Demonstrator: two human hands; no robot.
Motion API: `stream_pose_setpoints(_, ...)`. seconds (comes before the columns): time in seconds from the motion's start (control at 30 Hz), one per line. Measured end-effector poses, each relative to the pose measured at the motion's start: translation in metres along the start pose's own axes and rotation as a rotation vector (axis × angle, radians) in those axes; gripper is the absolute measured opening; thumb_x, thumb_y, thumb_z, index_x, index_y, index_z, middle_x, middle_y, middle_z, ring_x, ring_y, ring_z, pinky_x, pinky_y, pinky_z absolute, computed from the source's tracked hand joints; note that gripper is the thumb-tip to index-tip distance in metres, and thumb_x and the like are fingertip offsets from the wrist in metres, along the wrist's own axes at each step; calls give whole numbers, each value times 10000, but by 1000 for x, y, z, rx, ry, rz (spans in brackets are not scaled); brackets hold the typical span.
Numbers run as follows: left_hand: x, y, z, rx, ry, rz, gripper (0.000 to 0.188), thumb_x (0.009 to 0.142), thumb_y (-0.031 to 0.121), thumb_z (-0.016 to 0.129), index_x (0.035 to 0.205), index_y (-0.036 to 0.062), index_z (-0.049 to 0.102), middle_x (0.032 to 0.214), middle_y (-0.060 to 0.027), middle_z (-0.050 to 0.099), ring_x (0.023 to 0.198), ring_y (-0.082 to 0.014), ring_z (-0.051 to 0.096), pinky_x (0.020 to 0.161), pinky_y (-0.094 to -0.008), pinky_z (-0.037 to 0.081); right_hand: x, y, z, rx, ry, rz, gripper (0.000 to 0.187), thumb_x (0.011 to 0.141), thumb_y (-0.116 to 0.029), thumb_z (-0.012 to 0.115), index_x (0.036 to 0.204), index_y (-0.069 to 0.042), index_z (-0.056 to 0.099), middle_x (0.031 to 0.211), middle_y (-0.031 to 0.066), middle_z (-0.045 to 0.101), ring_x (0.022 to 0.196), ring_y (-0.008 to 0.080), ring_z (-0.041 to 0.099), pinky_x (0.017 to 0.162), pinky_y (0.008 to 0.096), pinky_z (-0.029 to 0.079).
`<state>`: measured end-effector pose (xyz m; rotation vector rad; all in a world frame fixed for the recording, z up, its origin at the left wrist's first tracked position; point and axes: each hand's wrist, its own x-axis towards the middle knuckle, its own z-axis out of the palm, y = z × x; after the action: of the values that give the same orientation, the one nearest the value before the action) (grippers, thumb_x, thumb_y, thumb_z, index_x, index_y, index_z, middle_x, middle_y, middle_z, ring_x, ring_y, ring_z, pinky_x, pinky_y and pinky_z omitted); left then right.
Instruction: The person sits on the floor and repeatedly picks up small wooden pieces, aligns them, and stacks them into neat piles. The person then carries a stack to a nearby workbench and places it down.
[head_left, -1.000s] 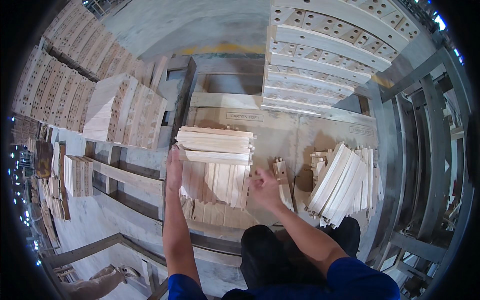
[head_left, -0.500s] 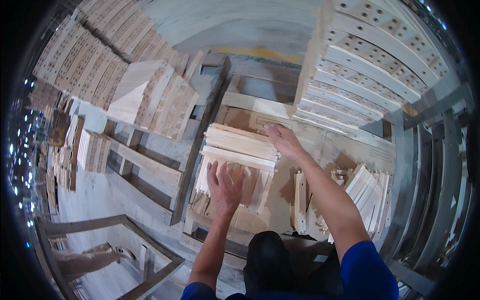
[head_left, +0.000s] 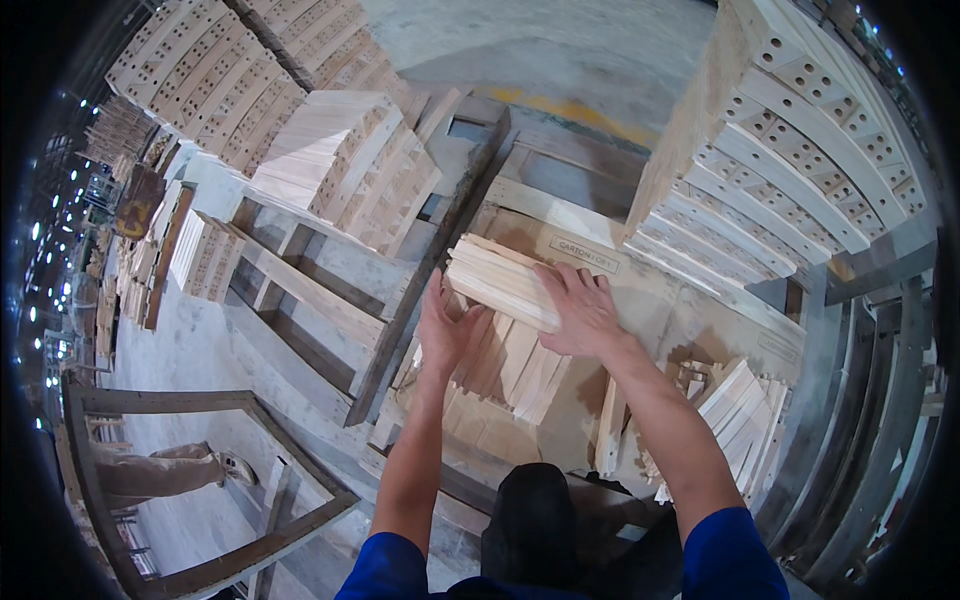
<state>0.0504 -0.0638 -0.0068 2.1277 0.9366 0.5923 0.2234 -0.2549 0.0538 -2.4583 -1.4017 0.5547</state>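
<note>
A row of pale wooden slats (head_left: pixel 502 283) lies crosswise on top of a low stack, tilted slightly down to the right. My right hand (head_left: pixel 582 315) is wrapped over the right end of these slats, fingers on the far side and thumb near. At the other end, my left hand (head_left: pixel 446 328) curls against the slats, its thumb along the near side. Beneath them, more slats (head_left: pixel 512 365) lie lengthwise on brown cardboard (head_left: pixel 480 428). Parts of the fingertips are hidden by the wood.
Loose slats (head_left: pixel 735 415) lie in a heap at the right, beside my right forearm. Tall stacks of drilled boards (head_left: pixel 790 150) rise at the far right and far left. A wooden pallet (head_left: pixel 315 340) stands to the left, with an angular frame (head_left: pixel 165 400) nearer; another person's leg (head_left: pixel 165 472) shows through it.
My right hand has come down from beyond the stack onto the slats' right end. My left hand has moved up to their left end. The slats now sit more tilted, and the view has shifted.
</note>
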Motion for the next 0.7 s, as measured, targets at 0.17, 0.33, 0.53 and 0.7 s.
stream_pose_setpoints(0.17,-18,1,3,54,185,126,679,888,92,815,1476,-33,498,1425,-220,600,1334,-354,582,1126,-436,472,-29,16,26,-138,316,-31,1109,781,-502,846,1673,-160,283,1598,204,375,1465,429,375,1226,600,268)
stream_pose_setpoints(0.33,-113,54,15,36,231,203,427,962,83,750,1343,-58,618,1339,-235,666,1217,-359,656,1038,-445,511,-143,-23,21,411,511,183,815,915,-383,782,1587,-104,415,1508,218,486,1398,399,493,1152,555,417)
stream_pose_setpoints(0.53,-247,182,109,-279,-506,319,571,915,236,785,1406,21,590,1290,-202,671,1197,-397,643,1041,-461,515,-360,8,68,828,980,840,438,991,-95,666,1404,8,563,1183,131,661,995,197,695,832,370,603)
stream_pose_setpoints(0.7,-280,242,170,136,-808,224,1001,860,429,788,1617,5,288,1505,-283,482,1372,-457,512,1139,-498,453,-418,62,98,425,848,1048,920,843,-292,834,1546,53,352,1373,303,530,1211,419,586,1024,499,512)
